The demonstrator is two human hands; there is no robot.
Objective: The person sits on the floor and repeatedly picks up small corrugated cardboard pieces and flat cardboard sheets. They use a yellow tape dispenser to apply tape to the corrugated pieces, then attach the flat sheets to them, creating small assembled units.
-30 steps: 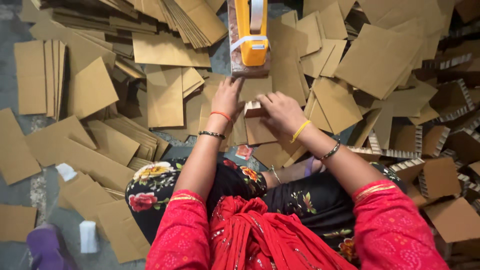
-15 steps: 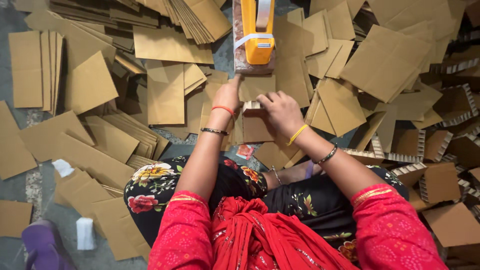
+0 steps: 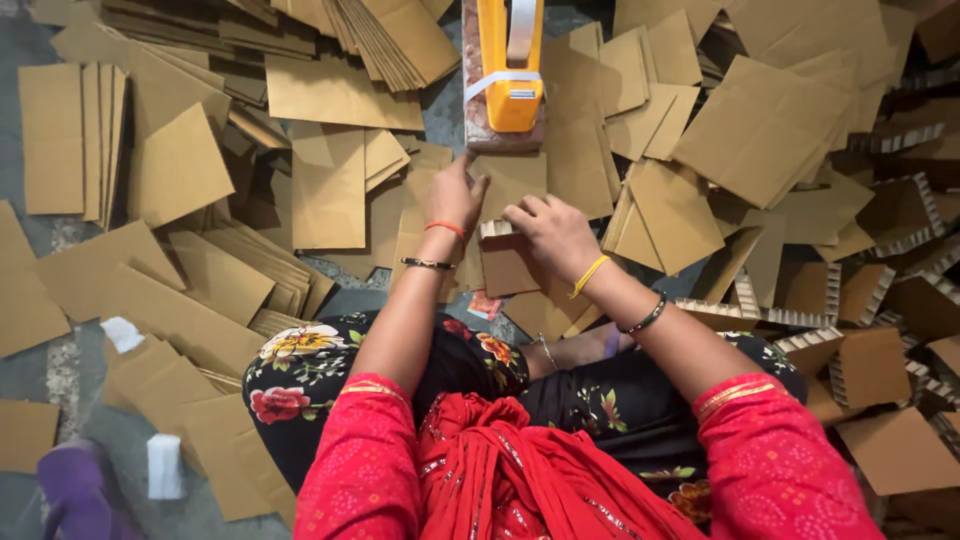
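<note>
Compared with half a second ago, the left hand (image 3: 455, 192) has slid a little further up and its fingertips now reach the base of the orange plastic tape dispenser (image 3: 510, 65), while the right hand (image 3: 552, 235) has stayed on the small brown corrugated cardboard piece (image 3: 505, 262) with almost no shift.

The left hand lies flat, fingers stretched and close together, pressing a flat tan cardboard sheet (image 3: 515, 180) just below the dispenser; it is not closed around anything. The right hand curls over the top edge of the small cardboard piece, fingers bent and gripping it; the piece stands between the two wrists, just in front of the person's lap, and shows a ridged, fluted edge at its top.

The dispenser is glossy and smooth, with a pale strip of tape across it, and it sits on a rough reddish brick-like block (image 3: 478, 110).

All around, on the grey floor (image 3: 35, 370), lie matte rectangular cardboard sheets (image 3: 335, 190), some stacked in fanned piles. To the right, folded cardboard strips with notched corrugated edges (image 3: 800, 320) are heaped loosely.
</note>
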